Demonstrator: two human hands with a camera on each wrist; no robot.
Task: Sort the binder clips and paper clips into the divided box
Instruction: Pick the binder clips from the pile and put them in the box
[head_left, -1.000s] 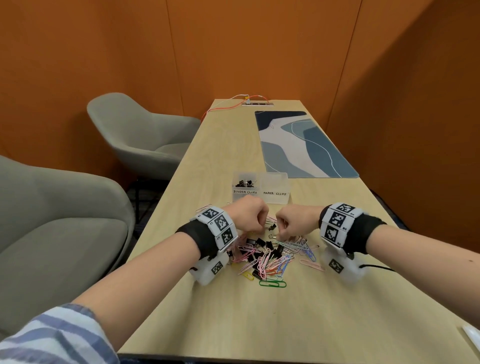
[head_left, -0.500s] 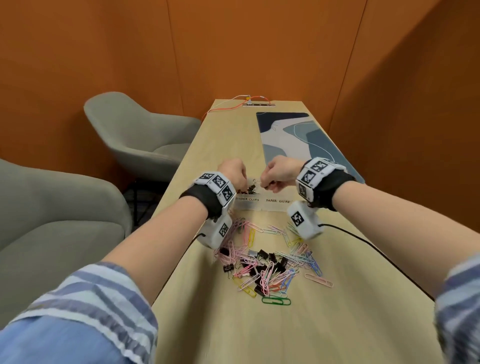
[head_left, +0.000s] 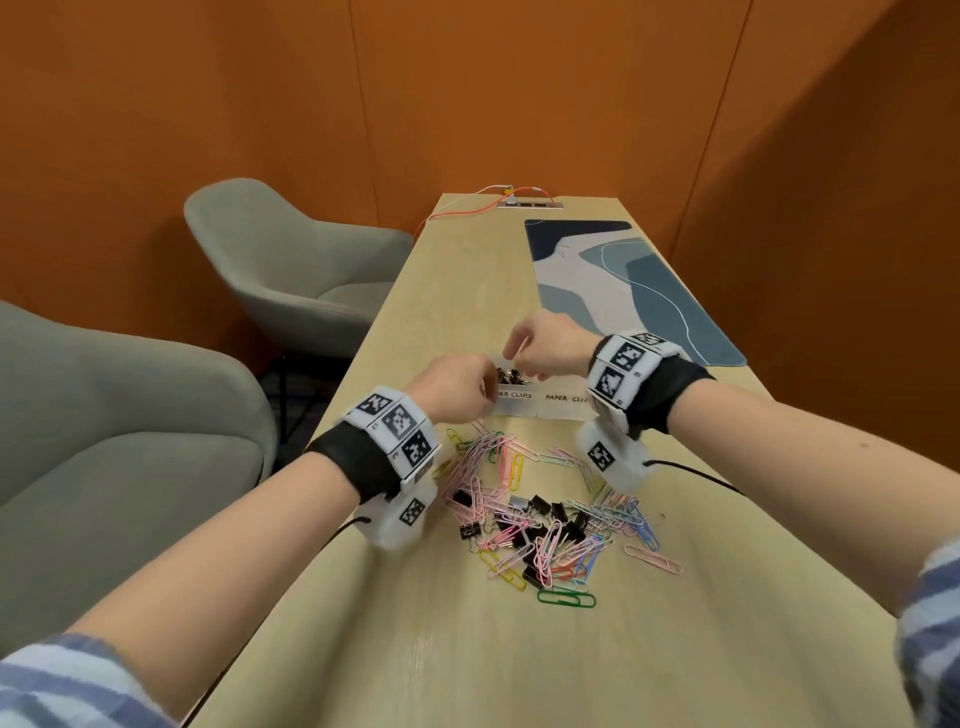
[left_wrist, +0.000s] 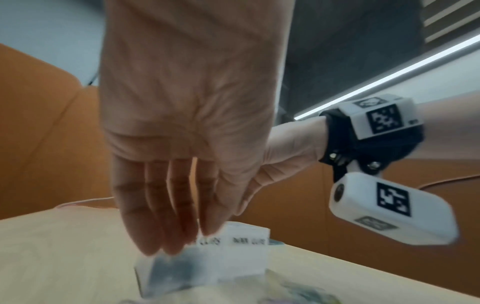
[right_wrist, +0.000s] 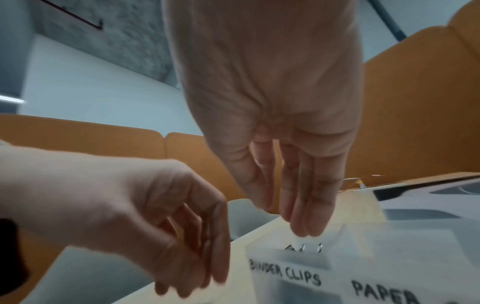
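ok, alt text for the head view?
Both hands, left hand and right hand, hover over the translucent divided box, above its binder-clip compartment. A mixed pile of coloured paper clips and black binder clips lies nearer on the light wooden table.

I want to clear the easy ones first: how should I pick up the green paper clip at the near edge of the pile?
Pinch the green paper clip across its long wire sides, coming from above on the near side. It lies flat on the table, apart from the tangle.
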